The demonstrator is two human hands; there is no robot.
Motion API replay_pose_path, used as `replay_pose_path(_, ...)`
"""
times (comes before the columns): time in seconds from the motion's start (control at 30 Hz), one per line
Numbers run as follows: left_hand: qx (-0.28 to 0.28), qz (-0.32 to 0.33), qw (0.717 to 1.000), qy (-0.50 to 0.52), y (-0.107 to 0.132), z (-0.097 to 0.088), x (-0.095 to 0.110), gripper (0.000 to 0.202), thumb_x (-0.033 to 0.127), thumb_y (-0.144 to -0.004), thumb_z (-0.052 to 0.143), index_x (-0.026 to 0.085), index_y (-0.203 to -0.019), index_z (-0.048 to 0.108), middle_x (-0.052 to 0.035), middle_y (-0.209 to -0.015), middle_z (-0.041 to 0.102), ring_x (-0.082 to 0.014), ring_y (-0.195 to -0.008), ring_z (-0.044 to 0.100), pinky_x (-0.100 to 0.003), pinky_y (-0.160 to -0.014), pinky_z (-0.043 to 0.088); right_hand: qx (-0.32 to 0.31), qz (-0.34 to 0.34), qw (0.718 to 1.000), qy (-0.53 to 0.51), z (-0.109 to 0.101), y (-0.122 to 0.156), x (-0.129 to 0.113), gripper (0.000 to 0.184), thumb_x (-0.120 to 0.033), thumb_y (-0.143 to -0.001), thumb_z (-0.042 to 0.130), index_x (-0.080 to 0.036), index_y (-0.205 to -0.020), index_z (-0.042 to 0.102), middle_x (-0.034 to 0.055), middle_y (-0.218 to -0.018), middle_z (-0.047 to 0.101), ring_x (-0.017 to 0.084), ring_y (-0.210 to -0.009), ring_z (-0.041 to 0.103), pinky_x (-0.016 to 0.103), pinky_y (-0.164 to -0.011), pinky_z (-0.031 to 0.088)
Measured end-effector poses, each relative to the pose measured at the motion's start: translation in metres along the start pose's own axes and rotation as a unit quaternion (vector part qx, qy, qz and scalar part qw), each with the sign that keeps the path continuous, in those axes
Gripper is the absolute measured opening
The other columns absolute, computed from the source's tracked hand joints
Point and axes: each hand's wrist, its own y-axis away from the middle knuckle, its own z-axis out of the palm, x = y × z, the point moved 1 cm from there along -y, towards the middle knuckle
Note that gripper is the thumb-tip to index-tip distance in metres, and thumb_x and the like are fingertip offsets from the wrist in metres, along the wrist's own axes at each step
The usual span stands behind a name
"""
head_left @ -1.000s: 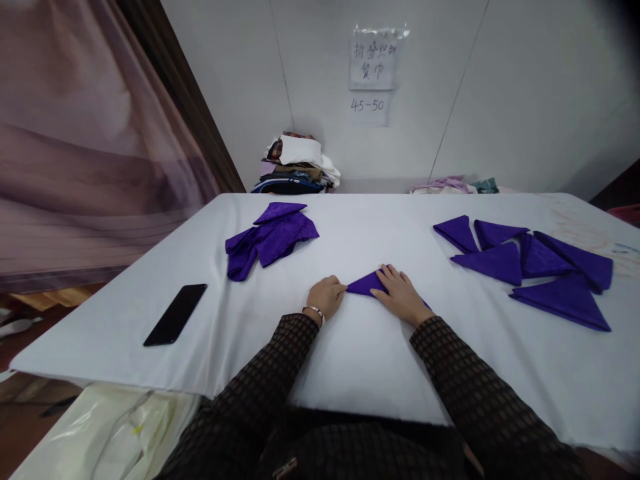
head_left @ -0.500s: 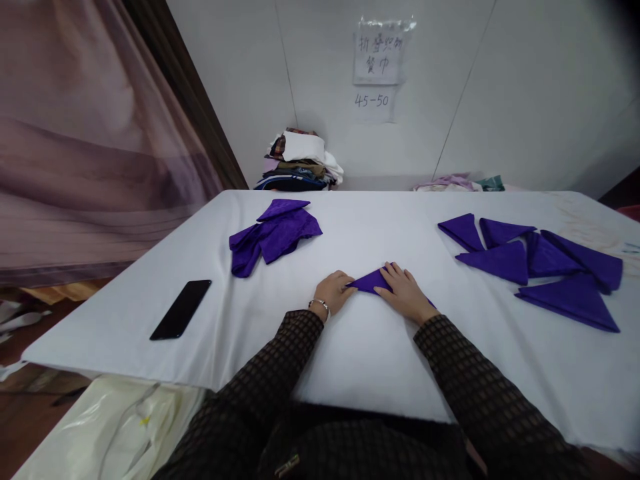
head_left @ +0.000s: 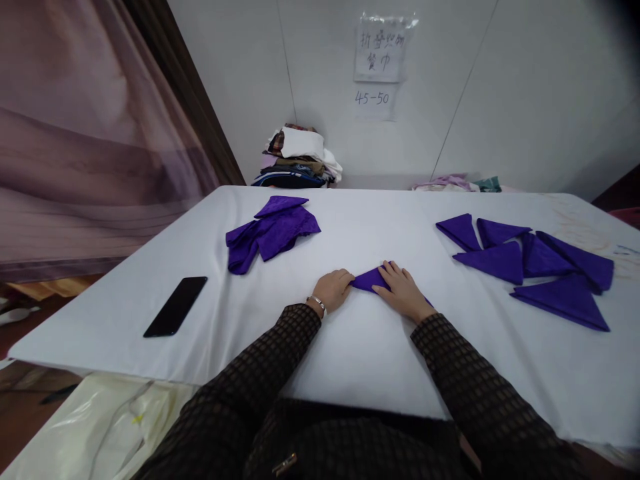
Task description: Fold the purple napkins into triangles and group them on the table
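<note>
A purple cloth napkin (head_left: 369,279), folded into a triangle, lies on the white-covered table in front of me. My left hand (head_left: 335,288) pinches its left corner between thumb and fingers; a bracelet circles that wrist. My right hand (head_left: 403,291) lies flat across the right part of the napkin, fingers stretched out, and hides much of it. A bit of purple edge shows beside my right wrist. Loose purple napkins (head_left: 275,232) lie crumpled at the back left. Several folded purple triangles (head_left: 495,261) rest on the right side of the table.
A black phone (head_left: 176,307) lies on the table (head_left: 260,340) at the left. Behind the far edge are a stack of clothes (head_left: 300,160) and more fabric (head_left: 450,183). Paper signs (head_left: 379,60) hang on the wall. A curtain (head_left: 100,133) hangs at the left.
The whole view has shifted slightly. My hands stay at the same napkin, left at its corner and right flat on top, with hardly any movement.
</note>
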Motion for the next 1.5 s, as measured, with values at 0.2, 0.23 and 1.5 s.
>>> replay_pose_path(0.2,-0.014,0.009,1.0,0.012,-0.0031,-0.0011,-0.0024,0.018,0.029,-0.088,0.051,0.022,-0.103,0.059,-0.0043,-0.105,0.06,-0.0171,-0.096,0.055,-0.031,-0.084,0.044,-0.001,-0.003,1.0,0.001,-0.0009,0.0004,-0.0004,0.068,-0.06,-0.089,0.027,-0.018,-0.143,0.033,0.0105,-0.151,0.025,0.029,-0.14,0.016,0.049,-0.109,0.019)
replay_pose_path(0.23,-0.015,0.011,1.0,0.012,-0.0043,-0.0009,-0.0028,0.018,0.03,-0.088,0.052,0.022,-0.103,0.059,-0.0044,-0.105,0.059,-0.0172,-0.096,0.055,-0.031,-0.084,0.044,-0.001,-0.002,1.0,0.002,-0.0006,0.0004,-0.0002,0.068,-0.06,-0.089,0.028,-0.018,-0.142,0.033,0.0106,-0.151,0.025,0.029,-0.14,0.015,0.049,-0.109,0.019)
replay_pose_path(1.5,0.008,-0.011,0.999,-0.03,-0.0048,0.0041,-0.0045,0.018,0.009,-0.081,0.049,0.02,-0.091,0.059,-0.0036,-0.092,0.063,-0.0184,-0.09,0.056,-0.032,-0.082,0.044,0.006,-0.005,1.0,-0.005,-0.0002,0.0006,-0.0001,0.069,-0.06,-0.089,0.03,-0.015,-0.142,0.035,0.0119,-0.151,0.025,0.03,-0.139,0.017,0.049,-0.109,0.021)
